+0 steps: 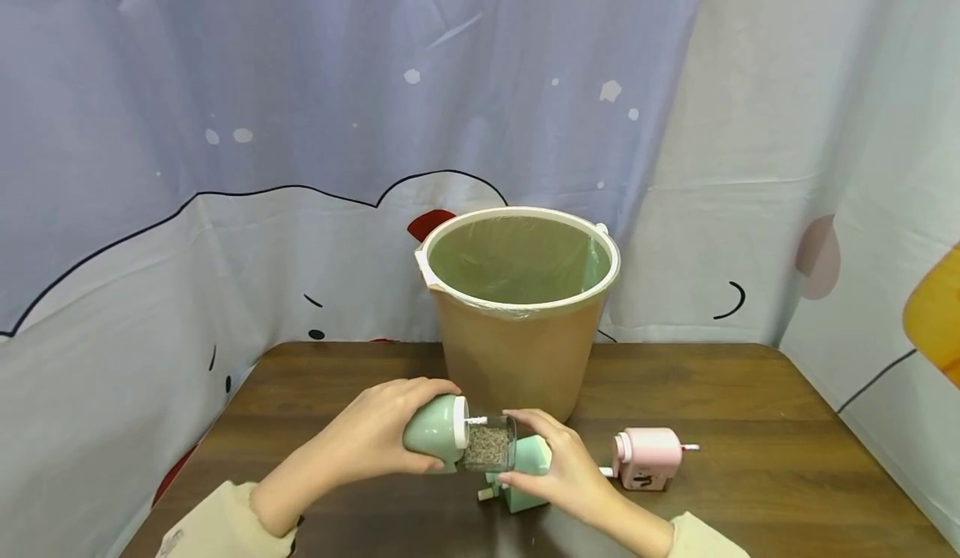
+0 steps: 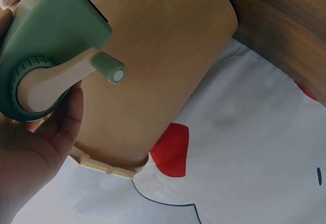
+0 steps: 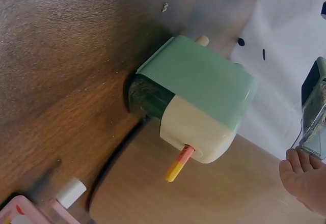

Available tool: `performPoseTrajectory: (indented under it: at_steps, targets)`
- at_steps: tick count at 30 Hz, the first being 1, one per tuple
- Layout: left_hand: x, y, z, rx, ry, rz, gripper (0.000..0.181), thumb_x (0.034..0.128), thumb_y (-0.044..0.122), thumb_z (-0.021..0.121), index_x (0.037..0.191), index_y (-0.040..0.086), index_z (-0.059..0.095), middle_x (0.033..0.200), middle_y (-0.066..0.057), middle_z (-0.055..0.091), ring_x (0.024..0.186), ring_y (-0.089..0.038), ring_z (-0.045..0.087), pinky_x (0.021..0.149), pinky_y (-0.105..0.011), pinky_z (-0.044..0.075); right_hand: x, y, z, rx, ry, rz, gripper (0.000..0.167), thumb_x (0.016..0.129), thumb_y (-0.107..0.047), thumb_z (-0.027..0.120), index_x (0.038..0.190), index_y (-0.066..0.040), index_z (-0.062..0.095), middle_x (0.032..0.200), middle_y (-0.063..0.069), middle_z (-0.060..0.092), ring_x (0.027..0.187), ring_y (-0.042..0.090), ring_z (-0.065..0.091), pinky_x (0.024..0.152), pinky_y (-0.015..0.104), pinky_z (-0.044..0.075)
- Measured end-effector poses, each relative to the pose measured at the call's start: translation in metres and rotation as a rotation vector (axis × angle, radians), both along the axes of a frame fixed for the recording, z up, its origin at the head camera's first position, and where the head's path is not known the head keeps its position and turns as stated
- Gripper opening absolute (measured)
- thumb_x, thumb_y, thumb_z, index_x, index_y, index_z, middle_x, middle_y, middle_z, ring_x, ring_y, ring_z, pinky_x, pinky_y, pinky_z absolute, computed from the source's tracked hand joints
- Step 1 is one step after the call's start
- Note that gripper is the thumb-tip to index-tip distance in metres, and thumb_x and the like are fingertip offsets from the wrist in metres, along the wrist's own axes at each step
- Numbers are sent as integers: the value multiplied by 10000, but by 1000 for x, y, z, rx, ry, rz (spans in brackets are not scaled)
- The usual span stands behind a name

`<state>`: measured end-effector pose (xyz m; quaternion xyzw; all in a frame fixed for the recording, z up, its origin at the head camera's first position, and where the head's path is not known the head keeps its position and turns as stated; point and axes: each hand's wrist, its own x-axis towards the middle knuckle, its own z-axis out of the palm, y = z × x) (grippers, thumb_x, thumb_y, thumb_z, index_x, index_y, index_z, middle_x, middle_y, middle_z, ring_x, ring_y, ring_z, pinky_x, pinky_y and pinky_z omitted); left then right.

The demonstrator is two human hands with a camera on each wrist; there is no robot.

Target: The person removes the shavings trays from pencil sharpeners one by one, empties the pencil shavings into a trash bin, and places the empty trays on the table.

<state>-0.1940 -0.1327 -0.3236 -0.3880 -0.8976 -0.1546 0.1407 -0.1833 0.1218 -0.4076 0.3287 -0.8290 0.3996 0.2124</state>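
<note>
My left hand (image 1: 375, 424) (image 2: 41, 158) grips a green pencil sharpener (image 1: 435, 429) (image 2: 61, 20), its cream crank (image 2: 56, 79) showing in the left wrist view. From the other side my right hand (image 1: 562, 466) (image 3: 305, 178) holds a clear drawer (image 1: 487, 444) (image 3: 313, 127) with shavings in it, between thumb and fingers, right beside that sharpener; whether it is fully out, I cannot tell. A second green sharpener (image 1: 531, 458) (image 3: 204, 86) stands on the table behind the right hand, with an orange and yellow pencil (image 3: 179, 164) in its front.
A tan bucket (image 1: 517, 341) (image 2: 147, 56) with a clear liner and a white rim stands at the middle back of the wooden table (image 1: 720, 391). To the right is a pink sharpener (image 1: 651, 455) (image 3: 20, 213). Small crumbs (image 3: 164, 7) lie on the tabletop. A patterned curtain (image 1: 300, 82) hangs behind.
</note>
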Motion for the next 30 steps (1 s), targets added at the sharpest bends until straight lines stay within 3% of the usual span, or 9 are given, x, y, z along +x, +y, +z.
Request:
performPoseTrajectory:
  at_steps: [7, 11, 14, 18, 21, 30]
  targets:
    - [0, -7, -3, 30, -37, 30, 693, 581, 299, 858, 1200, 206, 560, 1007, 95, 632, 830, -45, 568, 675, -247, 459, -1, 4, -3, 14, -12, -14, 611, 680, -157, 825, 1226, -49, 573, 1178, 70, 640, 1091, 230, 608, 908, 345, 496]
    - [0, -11, -6, 31, -57, 43, 689, 583, 294, 856, 1193, 186, 553, 986, 77, 629, 795, -55, 571, 646, -228, 451, -1, 8, -3, -24, -56, -1, 606, 709, -140, 805, 1246, -17, 553, 1206, 113, 619, 1103, 285, 586, 730, 294, 552]
    - [-1, -14, -9, 23, -67, 62, 685, 585, 293, 853, 1188, 188, 545, 978, 72, 624, 788, -64, 570, 633, -228, 443, -1, 11, -2, -34, -49, -30, 611, 704, -138, 807, 1249, -22, 557, 1195, 98, 626, 1066, 259, 603, 698, 284, 550]
    - [-5, -17, -14, -13, -75, 82, 674, 588, 277, 856, 1178, 199, 538, 976, 70, 611, 800, -78, 560, 629, -247, 435, -2, 15, -1, -20, -1, -76, 616, 681, -146, 821, 1232, -21, 575, 1148, 49, 652, 978, 138, 634, 820, 342, 525]
    - [-9, -21, -20, -44, -81, 90, 670, 586, 248, 861, 1170, 200, 535, 974, 64, 601, 810, -93, 552, 629, -264, 432, -4, 18, 1, -51, -10, -65, 614, 677, -127, 824, 1227, -10, 577, 1118, 56, 660, 940, 80, 627, 821, 317, 528]
    - [-24, -25, -50, -49, -169, 105, 663, 582, 237, 868, 1148, 202, 526, 976, 51, 614, 781, -97, 555, 618, -256, 421, -7, 26, 7, -133, -117, -8, 575, 732, -101, 788, 1246, 10, 556, 1131, 100, 650, 998, 40, 609, 896, 244, 497]
